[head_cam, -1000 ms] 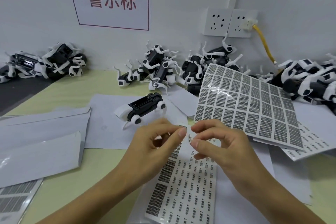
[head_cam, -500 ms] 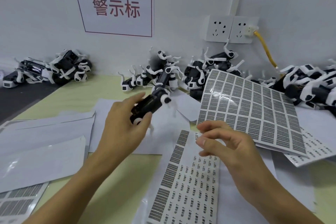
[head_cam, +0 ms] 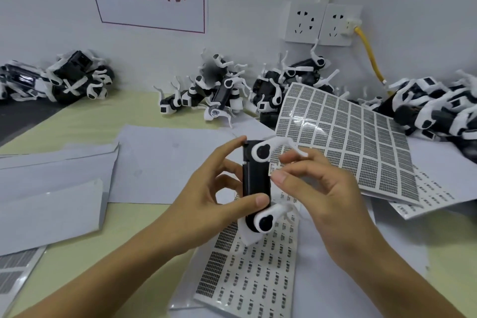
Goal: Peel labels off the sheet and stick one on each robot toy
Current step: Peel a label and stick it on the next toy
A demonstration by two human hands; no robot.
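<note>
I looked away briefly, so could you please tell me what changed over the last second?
The left hand picked the robot toy off the paper and now holds it upright before the right hand, which kept its pinch. The label sheets and toy piles stayed put.

Toy [head_cam: 256, 183] between hands, above label sheet [head_cam: 247, 276].

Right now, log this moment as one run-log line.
left hand: holds black-and-white plastic robot toy upright | right hand: pinched grip beside toy | label: not discernible

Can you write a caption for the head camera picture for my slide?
Left hand holds a black-and-white robot toy upright over a label sheet while the right hand brings pinched fingers to it.
</note>
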